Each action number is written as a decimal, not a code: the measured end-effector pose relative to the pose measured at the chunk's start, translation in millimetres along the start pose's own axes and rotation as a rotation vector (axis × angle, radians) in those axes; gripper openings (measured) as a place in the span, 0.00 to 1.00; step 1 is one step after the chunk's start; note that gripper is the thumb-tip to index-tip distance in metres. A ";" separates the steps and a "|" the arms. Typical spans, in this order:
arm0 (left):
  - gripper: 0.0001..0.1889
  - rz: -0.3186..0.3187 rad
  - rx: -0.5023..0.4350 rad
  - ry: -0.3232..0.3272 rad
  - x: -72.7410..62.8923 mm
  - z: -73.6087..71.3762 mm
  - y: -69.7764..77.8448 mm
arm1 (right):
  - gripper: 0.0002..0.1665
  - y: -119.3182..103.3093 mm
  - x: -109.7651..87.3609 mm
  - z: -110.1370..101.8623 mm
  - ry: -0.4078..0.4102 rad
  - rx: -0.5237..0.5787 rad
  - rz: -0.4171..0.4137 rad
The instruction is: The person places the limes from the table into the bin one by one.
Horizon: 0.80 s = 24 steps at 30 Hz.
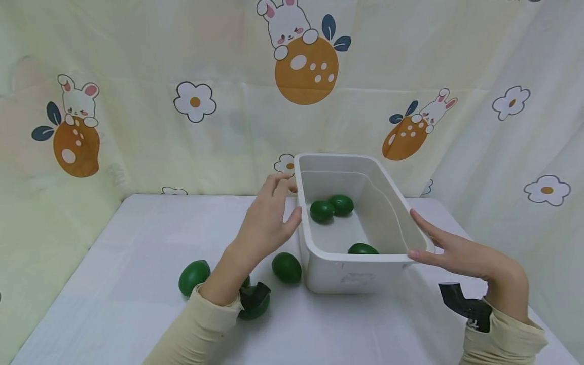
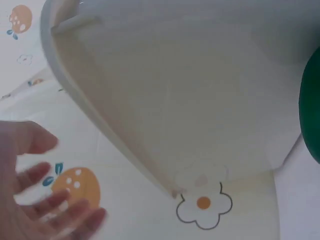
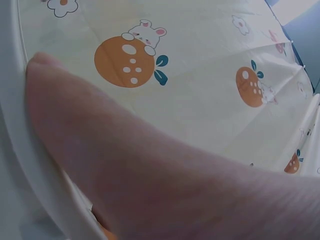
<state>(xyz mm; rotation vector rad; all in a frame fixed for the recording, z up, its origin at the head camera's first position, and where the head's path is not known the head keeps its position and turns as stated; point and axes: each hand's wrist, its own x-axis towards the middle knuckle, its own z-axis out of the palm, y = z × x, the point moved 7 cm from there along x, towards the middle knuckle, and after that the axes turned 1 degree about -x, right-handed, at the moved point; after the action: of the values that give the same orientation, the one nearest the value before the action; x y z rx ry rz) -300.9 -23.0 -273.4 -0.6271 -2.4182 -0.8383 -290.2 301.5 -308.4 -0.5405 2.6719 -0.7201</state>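
Observation:
A white plastic bin (image 1: 360,274) stands on the table and holds three smooth, dark green oval fruits, one of them a fruit (image 1: 322,211) near its left wall. My left hand (image 1: 266,218) hovers by the bin's left rim, fingers relaxed and holding nothing; the left wrist view shows a gap between it and the rim. At the front right corner, my right hand (image 1: 456,253) grips the bin, thumb on the front rim and fingers along the right side. Below my left hand, a green fruit (image 1: 286,267) lies beside the bin.
Farther left lies another green fruit (image 1: 194,278). More green fruit (image 1: 256,310) is partly hidden behind my left wrist and its black camera. A pale curtain (image 1: 228,147) with rabbits, oranges and flowers hangs behind the white table (image 1: 137,253).

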 end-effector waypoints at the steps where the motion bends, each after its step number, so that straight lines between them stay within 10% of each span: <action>1: 0.15 -0.037 -0.001 -0.026 0.1 0.5 -4.0 | 0.52 -0.2 0.1 -0.3 0.001 -0.002 0.000; 7: 0.24 -0.249 0.070 -0.426 -10.8 24.5 -32.3 | 0.52 -0.1 0.4 -0.7 -0.004 -0.005 0.010; 13: 0.29 -0.206 0.120 -0.892 -37.7 65.6 -45.1 | 0.52 0.4 -0.4 -0.3 -0.006 -0.012 0.017; 24: 0.30 -0.086 0.109 -1.049 -53.4 101.9 -46.5 | 0.52 0.2 1.5 -1.1 -0.001 -0.011 -0.004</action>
<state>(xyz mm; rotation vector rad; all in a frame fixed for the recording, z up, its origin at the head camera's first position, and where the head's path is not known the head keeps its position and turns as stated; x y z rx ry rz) -316.9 -1.8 -394.6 -1.1237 -3.3979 -0.4250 -292.0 301.4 -307.9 -0.5493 2.6759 -0.7068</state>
